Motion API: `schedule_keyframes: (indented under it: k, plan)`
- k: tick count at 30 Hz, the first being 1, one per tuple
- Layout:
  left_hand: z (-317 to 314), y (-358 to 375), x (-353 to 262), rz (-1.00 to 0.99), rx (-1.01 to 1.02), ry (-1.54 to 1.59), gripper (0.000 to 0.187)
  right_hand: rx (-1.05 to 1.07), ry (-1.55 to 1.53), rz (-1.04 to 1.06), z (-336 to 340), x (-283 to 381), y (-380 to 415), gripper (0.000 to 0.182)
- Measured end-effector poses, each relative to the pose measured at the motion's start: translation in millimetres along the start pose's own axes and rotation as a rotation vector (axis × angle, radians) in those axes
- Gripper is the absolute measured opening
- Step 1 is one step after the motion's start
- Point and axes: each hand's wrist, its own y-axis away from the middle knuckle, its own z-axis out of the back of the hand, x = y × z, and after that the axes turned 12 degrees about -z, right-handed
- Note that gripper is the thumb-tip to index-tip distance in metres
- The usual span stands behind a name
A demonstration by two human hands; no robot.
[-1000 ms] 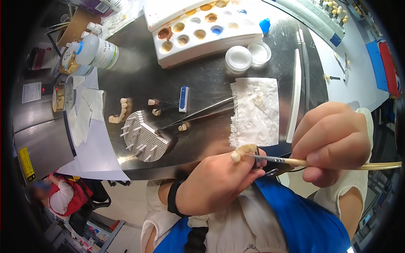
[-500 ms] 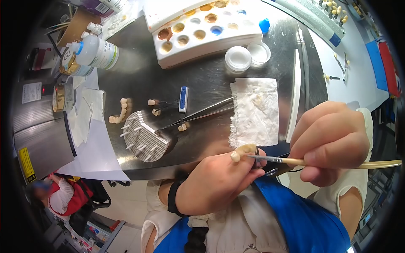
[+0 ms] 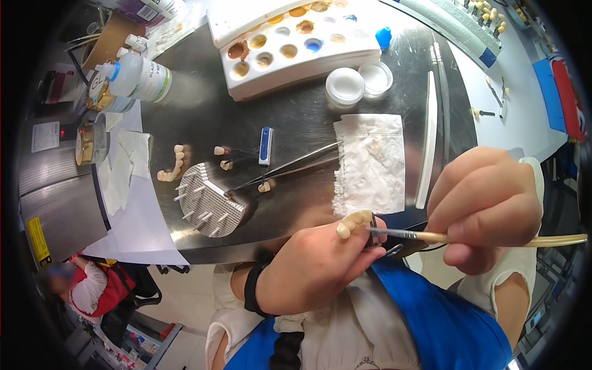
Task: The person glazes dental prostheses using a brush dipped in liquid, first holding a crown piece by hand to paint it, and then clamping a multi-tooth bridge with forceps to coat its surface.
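My left hand [image 3: 314,265] is closed around a dark metal clamp [image 3: 393,250] with a looped handle, mostly hidden by the fingers. A cream, curved dental bridge [image 3: 354,222] of several teeth sits at the top of this hand, by the clamp. In my right hand [image 3: 484,206] is a thin paintbrush [image 3: 431,237] with a pale wooden handle, pinched between thumb and fingers. Its grey bristles point left, with the tip just below the bridge's right end. A crumpled white tissue [image 3: 370,185] lies on the metal table right behind the bridge.
On the metal table [image 3: 197,117] stand a white palette [image 3: 296,77] with stained wells, two small round jars [image 3: 345,86], long tweezers [image 3: 290,161], a pegged firing tray [image 3: 213,209] and another bridge [image 3: 176,165]. Bottles [image 3: 145,77] are back left. A person [image 3: 92,287] sits at far left.
The brush tip has shifted slightly right, a little away from the bridge. Both hands keep their grip; the whole view has moved slightly.
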Motion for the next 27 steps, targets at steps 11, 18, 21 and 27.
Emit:
schedule_keyframes:
  k: [11, 18, 21, 27]
  plan:
    - [-2.1, 1.0, 3.0, -0.041, -0.019, -0.004, 0.022, -0.048, 0.057, 0.010, -1.8, -0.6, 0.1, 0.022]
    - [-1.2, -0.1, 1.3, -0.051, -0.027, -0.027, 0.021, -0.069, 0.011, 0.008, -5.4, -1.6, 1.3, 0.022]
    - [-0.5, 0.0, -0.1, -0.018, -0.016, -0.023, 0.021, -0.051, -0.004, -0.017, -1.6, -0.2, 1.1, 0.023]
    - [-0.2, -0.1, 1.7, -0.063, -0.010, -0.047, 0.021, -0.042, -0.006, -0.038, -2.3, 0.8, 0.7, 0.022]
